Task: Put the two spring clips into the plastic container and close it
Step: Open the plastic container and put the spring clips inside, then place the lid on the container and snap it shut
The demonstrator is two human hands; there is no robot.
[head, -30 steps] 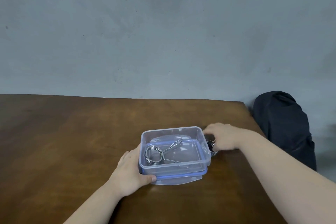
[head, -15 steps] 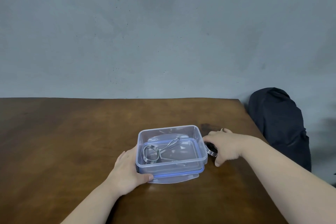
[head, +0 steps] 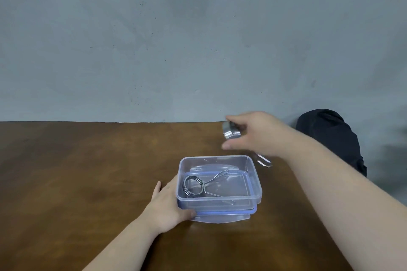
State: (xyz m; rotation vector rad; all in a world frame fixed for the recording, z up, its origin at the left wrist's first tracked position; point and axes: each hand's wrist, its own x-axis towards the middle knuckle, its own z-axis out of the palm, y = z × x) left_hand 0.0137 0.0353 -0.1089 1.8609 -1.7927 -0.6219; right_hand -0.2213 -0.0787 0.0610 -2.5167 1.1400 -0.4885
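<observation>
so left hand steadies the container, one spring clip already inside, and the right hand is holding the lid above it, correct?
Not the lid. In the head view the right hand holds the second spring clip above the container; the lid lies under the container. The left hand steadies the container, and one spring clip is already inside.

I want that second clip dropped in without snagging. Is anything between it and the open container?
Nothing visible is. The second spring clip, held in the right hand, is up above the table behind the plastic container, whose top is open. Its lid sits underneath. The first spring clip lies inside at the left, leaving room.
</observation>
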